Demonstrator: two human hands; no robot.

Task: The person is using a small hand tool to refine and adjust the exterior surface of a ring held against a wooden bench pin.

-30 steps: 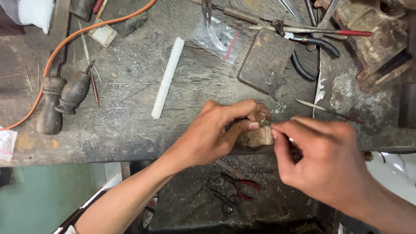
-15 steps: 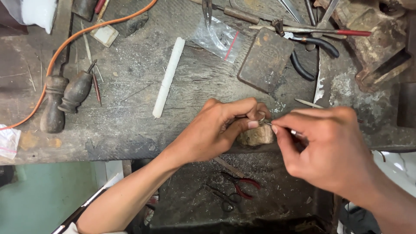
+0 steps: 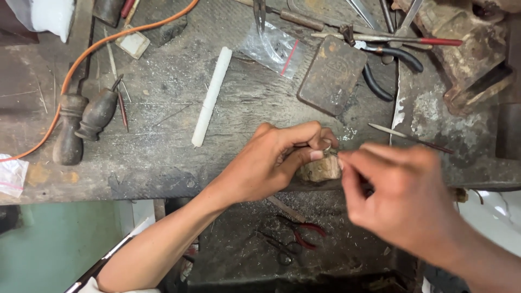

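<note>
My left hand (image 3: 274, 160) pinches a small metal ring (image 3: 328, 148) between thumb and forefinger, braced on a worn wooden peg (image 3: 320, 169) that juts from the front edge of the bench. My right hand (image 3: 404, 198) is closed and blurred just right of the ring, its fingertips meeting the ring; a thin tool seems gripped in it, mostly hidden by the fingers. Both hands hover over the bench's front edge.
The scarred wooden bench (image 3: 163, 157) carries a white stick (image 3: 211, 96), two wooden-handled tools (image 3: 84, 122), an orange cable (image 3: 97, 46), a dark metal block (image 3: 332, 75), a plastic bag (image 3: 269, 43), pliers (image 3: 392, 57) and a needle file (image 3: 412, 139). Red-handled pliers (image 3: 298, 233) lie in the tray below.
My right hand has shifted left and slightly down against the ring, now motion-blurred. My left hand and the ring have stayed on the peg.
</note>
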